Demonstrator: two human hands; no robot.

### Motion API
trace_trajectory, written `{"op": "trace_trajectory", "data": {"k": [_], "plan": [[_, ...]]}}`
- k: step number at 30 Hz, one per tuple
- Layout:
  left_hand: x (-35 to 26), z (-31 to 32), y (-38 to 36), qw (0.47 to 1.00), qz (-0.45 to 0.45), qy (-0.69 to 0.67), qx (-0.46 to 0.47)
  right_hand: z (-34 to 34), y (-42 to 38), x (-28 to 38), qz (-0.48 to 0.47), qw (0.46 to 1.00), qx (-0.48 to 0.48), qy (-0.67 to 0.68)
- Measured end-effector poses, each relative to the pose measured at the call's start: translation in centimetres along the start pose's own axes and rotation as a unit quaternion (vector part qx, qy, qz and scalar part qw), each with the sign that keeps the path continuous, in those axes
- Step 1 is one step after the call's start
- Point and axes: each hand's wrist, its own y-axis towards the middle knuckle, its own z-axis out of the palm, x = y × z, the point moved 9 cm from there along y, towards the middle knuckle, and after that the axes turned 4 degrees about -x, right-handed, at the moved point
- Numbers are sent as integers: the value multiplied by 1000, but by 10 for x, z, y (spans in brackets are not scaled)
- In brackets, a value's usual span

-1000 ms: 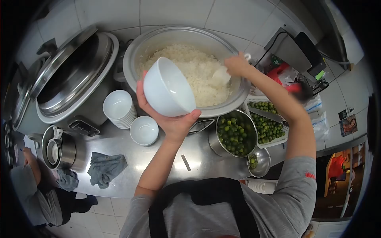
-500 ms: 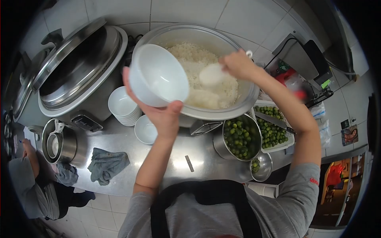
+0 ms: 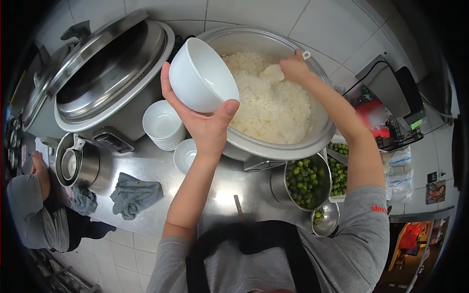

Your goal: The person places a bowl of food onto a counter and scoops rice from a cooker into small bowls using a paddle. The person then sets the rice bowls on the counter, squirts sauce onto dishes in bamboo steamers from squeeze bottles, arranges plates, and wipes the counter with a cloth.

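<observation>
My left hand (image 3: 205, 124) grips a white bowl (image 3: 200, 73), tilted with its mouth toward the rice; the part of its inside that shows is bare. My right hand (image 3: 295, 68) is closed around the handle of a white rice paddle (image 3: 274, 73). The paddle's blade touches the cooked rice (image 3: 271, 110) at the far side of a large rice cooker (image 3: 322, 139). Left of my left forearm stand a stack of white bowls (image 3: 163, 122) and a single white bowl (image 3: 185, 155).
A second cooker with a steel lid (image 3: 112, 73) is at the left. Nested pots (image 3: 90, 163) and a grey cloth (image 3: 137, 195) lie on the steel counter (image 3: 195, 205). Right are a pot of green limes (image 3: 308, 183) and a small bowl (image 3: 332, 219). A co-worker (image 3: 36, 205) stands far left.
The paddle has moved to the far side of the rice, its blade now lower in it. The bowl has tilted further toward the rice. The whole view has shifted slightly.
</observation>
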Motion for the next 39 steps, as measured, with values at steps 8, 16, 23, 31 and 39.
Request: {"op": "trace_trajectory", "data": {"k": [8, 16, 23, 31, 39], "plan": [[-1, -9, 11, 999, 40, 10, 1, -63, -86, 92, -155, 988, 12, 27], [21, -12, 41, 997, -17, 73, 29, -82, 1, 71, -53, 956, -51, 285], [25, -9, 45, 987, -14, 153, 53, -30, 48, 116, -132, 943, -5, 304], [24, -3, 44, 980, -31, 188, 63, -77, -32, 125, -239, 928, -17, 285], [27, -2, 43, 974, -22, 215, 71, -122, -134, 99, -303, 927, -177, 128]]}}
